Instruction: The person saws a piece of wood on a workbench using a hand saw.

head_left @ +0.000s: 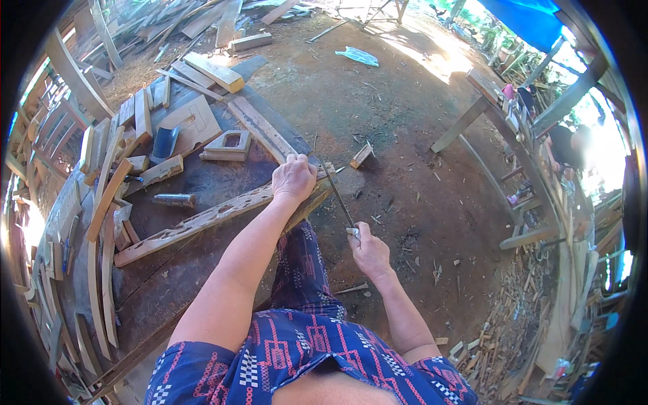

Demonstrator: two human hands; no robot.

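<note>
My left hand [294,177] is closed on the near end of a pale narrow board [258,129] at the edge of a dark workbench [158,307]. My right hand [366,246] grips the handle of a long, thin dark blade [336,192], which runs diagonally up to the board's end beside my left fingers. Beneath and left of my left hand lies a long timber [172,236] with carved or gnawed hollows. On the bench nearby are a cylindrical object [174,200], a curved dark piece [164,144] and a square wooden block with an opening [227,152].
Loose boards [142,115] crowd the bench's left. A small wood block [362,155] and a plastic bag [358,55] lie on the dirt floor [405,283]. A wooden frame [459,125] stands at right, with people [563,145] beyond it and scraps [513,317] heaped below.
</note>
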